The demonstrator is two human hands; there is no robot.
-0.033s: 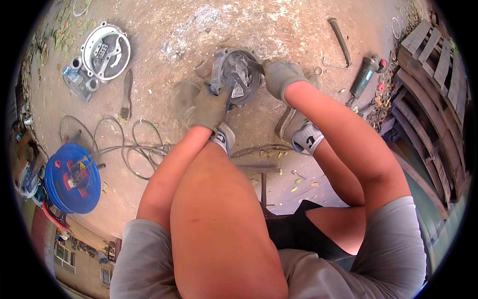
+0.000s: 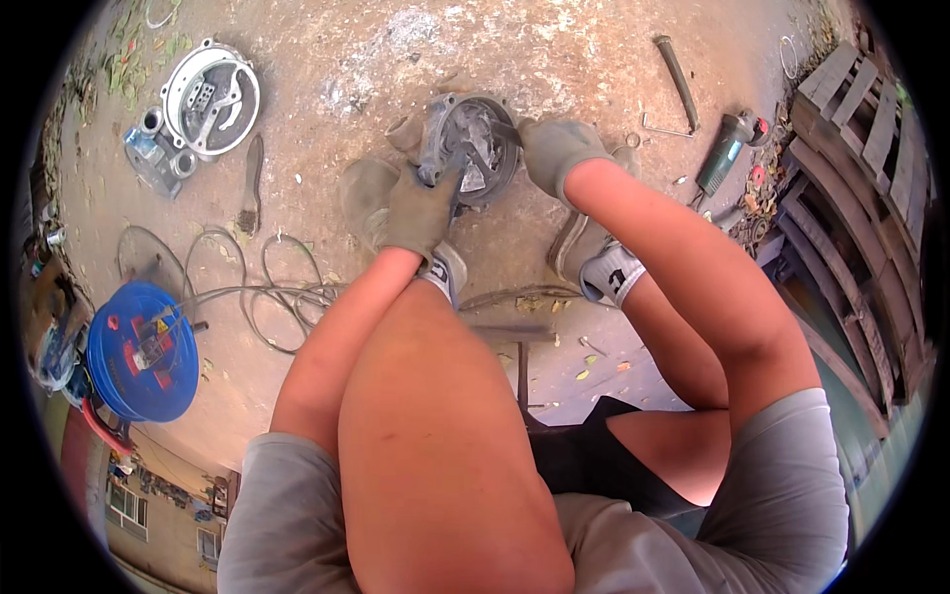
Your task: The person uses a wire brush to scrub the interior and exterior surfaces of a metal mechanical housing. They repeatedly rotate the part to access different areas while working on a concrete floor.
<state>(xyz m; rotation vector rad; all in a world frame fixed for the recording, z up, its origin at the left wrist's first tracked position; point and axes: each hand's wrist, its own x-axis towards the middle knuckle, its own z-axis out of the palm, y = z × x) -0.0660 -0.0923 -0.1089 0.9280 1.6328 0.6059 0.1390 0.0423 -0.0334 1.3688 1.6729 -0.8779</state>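
Between my shoes, a round grey cast-metal housing lies on the ground with its open face up, its inside dark and dirty. My gloved left hand grips its near left edge, fingers closed over the rim. At the housing's right side, my gloved right hand is closed around a flat-bladed tool that looks like a scraper. The blade reaches over the rim into the cavity, while the glove hides its handle.
Farther left lie a second round housing and a brush. A blue cable reel trails looped cable. To the right are a hammer-like bar, a hex key, an angle grinder and stacked wooden pallets.
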